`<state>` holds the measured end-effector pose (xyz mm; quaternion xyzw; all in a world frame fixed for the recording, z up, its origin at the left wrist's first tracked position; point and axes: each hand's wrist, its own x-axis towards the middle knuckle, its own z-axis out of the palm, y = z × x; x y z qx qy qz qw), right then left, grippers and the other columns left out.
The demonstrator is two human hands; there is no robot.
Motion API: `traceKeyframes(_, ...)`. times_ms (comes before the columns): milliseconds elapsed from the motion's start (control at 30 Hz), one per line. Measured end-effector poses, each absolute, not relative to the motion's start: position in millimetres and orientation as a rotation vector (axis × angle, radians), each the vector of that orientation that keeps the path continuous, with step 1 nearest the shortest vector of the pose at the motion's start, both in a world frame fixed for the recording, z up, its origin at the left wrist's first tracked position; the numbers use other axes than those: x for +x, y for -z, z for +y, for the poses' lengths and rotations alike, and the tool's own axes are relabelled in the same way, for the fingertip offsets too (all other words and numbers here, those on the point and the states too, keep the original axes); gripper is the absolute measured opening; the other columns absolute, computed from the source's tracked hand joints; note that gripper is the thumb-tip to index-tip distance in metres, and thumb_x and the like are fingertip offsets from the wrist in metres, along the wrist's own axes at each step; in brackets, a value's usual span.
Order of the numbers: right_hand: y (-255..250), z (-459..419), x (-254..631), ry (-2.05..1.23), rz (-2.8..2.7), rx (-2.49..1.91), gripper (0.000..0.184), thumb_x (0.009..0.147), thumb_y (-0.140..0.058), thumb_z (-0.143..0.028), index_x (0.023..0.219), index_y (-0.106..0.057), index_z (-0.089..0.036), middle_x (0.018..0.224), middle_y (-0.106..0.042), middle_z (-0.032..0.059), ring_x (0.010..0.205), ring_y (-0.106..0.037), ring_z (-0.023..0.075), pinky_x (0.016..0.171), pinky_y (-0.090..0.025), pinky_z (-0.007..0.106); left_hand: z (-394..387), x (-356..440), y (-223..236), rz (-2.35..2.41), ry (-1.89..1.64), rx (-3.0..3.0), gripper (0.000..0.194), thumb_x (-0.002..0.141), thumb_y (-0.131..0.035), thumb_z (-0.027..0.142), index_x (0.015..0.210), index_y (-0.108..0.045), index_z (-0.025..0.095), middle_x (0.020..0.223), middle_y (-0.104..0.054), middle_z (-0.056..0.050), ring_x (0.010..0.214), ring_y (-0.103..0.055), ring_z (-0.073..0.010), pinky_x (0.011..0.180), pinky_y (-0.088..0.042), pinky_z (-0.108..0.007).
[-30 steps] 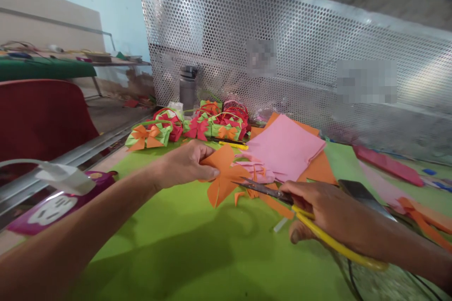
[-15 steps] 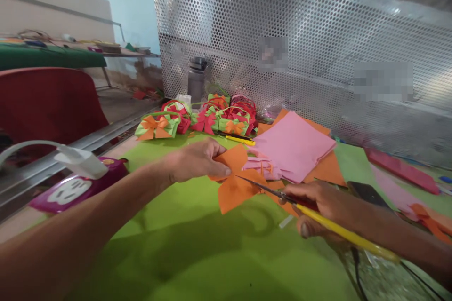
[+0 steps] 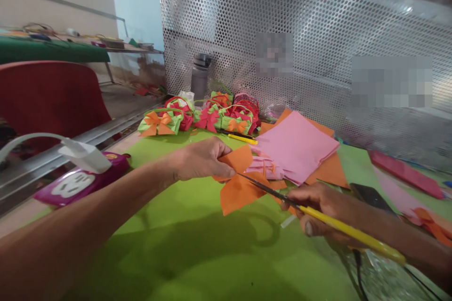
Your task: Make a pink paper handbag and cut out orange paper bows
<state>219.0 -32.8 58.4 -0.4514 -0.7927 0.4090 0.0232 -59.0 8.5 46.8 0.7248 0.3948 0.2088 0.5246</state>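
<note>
The left hand (image 3: 203,160) pinches the orange paper cutout (image 3: 238,196) above the green work surface (image 3: 197,258). The right hand (image 3: 328,198) grips the yellow-handled scissors (image 3: 342,227), blades at the cutout.

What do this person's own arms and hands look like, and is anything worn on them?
The left hand and right hand are human, without gloves. No sleeve shows on either forearm. A small dark line marks the left wrist; crease or thin band, I cannot tell.
</note>
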Motion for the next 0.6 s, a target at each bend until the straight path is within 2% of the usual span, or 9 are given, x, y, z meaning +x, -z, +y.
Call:
traceKeyframes(400,-57.8,-35.0,221.3,-1.305,-2.487,-1.384,0.065,0.062,-0.053,-0.074,0.085,-0.059,-0.014,0.057,-0.033,-0.0055,0.051,-0.026,0.0092,0.045,-0.020,0.023,6.7,-56.8,-50.9,0.956,-0.464,1.738,0.011,0.062,-0.059,0.022,0.068,-0.061,0.013,0.057,-0.050,0.004,0.051,-0.042,-0.0076,0.047,-0.030,-0.019)
traceKeyframes(600,-56.5,-34.9,220.7,-1.340,-2.457,-1.437,0.062,0.061,-0.055,-0.072,0.085,-0.057,-0.015,0.055,-0.036,-0.0061,0.049,-0.027,0.0087,0.044,-0.019,0.023,7.4,-58.0,-48.7,0.943,-0.471,1.734,0.012,0.063,-0.059,0.022,0.070,-0.063,0.013,0.059,-0.052,0.003,0.054,-0.045,-0.0086,0.048,-0.031,-0.020)
